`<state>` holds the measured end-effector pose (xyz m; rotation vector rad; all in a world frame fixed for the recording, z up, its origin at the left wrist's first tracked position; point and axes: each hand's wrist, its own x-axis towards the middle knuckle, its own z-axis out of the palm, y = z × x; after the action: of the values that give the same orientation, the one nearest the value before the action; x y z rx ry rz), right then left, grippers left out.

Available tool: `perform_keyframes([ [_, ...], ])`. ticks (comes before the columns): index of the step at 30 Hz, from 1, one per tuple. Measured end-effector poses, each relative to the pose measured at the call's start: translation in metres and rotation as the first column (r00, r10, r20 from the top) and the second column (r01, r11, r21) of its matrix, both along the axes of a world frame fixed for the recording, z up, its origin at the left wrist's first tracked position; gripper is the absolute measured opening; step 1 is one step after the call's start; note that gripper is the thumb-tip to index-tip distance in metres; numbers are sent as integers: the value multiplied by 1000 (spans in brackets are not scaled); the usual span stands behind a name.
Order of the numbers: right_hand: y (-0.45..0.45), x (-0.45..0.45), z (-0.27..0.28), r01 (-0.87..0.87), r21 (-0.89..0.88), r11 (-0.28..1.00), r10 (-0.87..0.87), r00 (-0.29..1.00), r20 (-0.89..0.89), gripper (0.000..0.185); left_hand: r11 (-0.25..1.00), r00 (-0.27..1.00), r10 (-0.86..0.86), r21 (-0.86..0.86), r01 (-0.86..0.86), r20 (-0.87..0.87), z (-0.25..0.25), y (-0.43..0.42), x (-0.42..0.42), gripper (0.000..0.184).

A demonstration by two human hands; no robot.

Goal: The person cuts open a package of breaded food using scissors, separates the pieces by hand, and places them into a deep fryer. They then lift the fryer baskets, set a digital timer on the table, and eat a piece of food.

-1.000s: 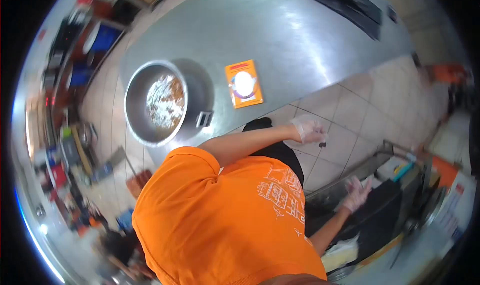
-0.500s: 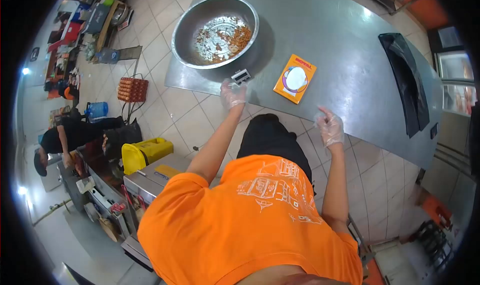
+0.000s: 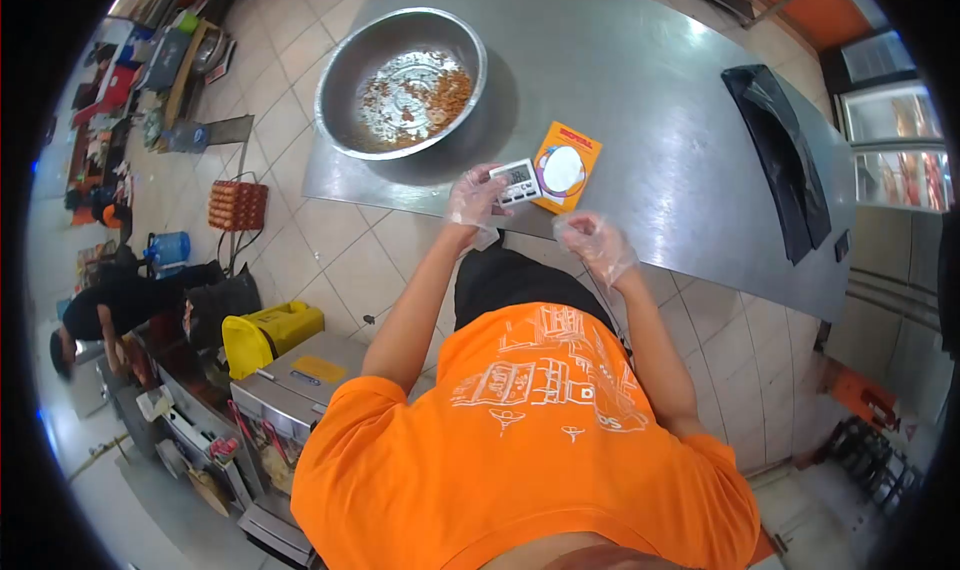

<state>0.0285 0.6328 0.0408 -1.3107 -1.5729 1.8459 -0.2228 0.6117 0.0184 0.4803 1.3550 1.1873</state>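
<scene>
In my gloved left hand point(image 3: 473, 201) is a small white digital timer point(image 3: 516, 183), gripped at its left side with its display facing up. The timer is held over the near edge of the table, overlapping the left side of an orange and yellow ROYAL box point(image 3: 567, 168) in view. Just right of it, my right hand point(image 3: 597, 247), also in a clear plastic glove, has its fingers curled in; nothing shows in them. A large metal basin point(image 3: 330, 105) stands at the table's left end, with orange-brown residue on its inside.
The metal table point(image 3: 640, 120) carries a black plastic bag point(image 3: 775, 160) towards its right end. On the left are an egg-tray stack point(image 3: 238, 206), a yellow bin point(image 3: 270, 338), and another person point(image 3: 130, 305) at a counter. Glass-door fridges point(image 3: 895, 160) are at the right.
My left hand has lifted the timer and turned its display upward, moving it right towards the box. My right hand has moved left, its fingers curling in. The whole view has shifted slightly.
</scene>
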Motion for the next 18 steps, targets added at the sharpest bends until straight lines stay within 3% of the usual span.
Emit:
perform_keyframes([
  [2,9,-6,8,-46,6,999,46,998,42,29,991,994,-100,99,95,52,23,-7,15,37],
  [4,10,-11,22,-101,14,995,100,992,76,28,987,987,-148,66,144,62,40,-9,24,40],
  [6,8,-14,41,-99,-18,995,96,989,-116,26,971,980,-178,179,159,94,53,-12,31,43],
  [8,4,-13,59,-67,-41,997,62,990,-125,25,965,966,-224,170,200,130,66,-14,32,53],
  [10,2,-9,66,-39,-61,997,31,990,-138,25,932,954,-289,253,261,80,74,-16,34,65],
  [13,-3,-5,71,-59,-49,997,47,975,-215,25,907,930,-366,238,347,36,89,-16,36,81],
  [18,-15,4,78,36,-114,993,-61,973,-223,26,896,927,-372,279,345,50,100,-22,48,85],
])
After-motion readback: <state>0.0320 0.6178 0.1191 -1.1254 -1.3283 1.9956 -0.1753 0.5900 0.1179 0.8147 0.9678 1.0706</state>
